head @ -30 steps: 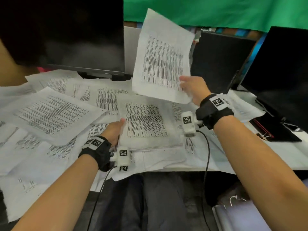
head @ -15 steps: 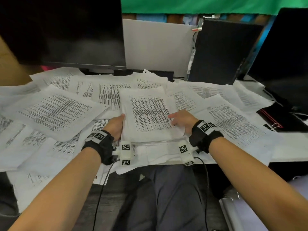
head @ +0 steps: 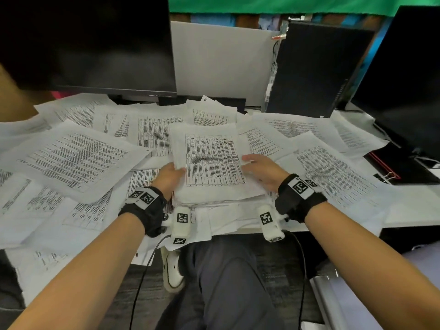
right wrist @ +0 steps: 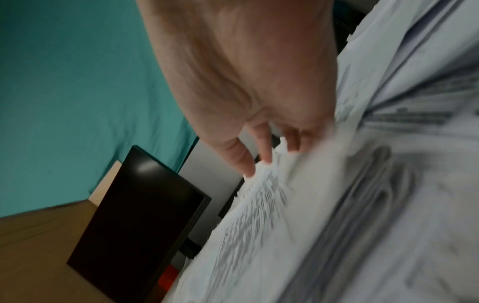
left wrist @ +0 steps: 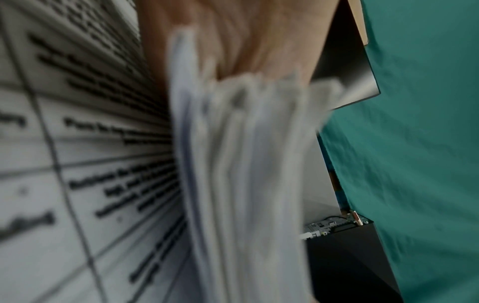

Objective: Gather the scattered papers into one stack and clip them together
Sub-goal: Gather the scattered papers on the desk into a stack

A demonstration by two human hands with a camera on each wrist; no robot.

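A thick stack of printed papers lies in the middle of the desk, on top of other loose sheets. My left hand holds its left edge, thumb on top; the other fingers are hidden by the sheets. My right hand lies against the stack's right edge, its straight fingers touching the top sheets. Scattered papers cover the desk to the left and right. A small clip with wire handles lies on a black and red pad at the far right.
A dark monitor stands at the back left and another at the right. Between them are a white panel and a black computer case. Sheets overhang the desk's front edge, above my legs.
My right hand brought the raised sheet down onto the stack and now rests at the stack's right edge. The left hand stayed at the left edge.
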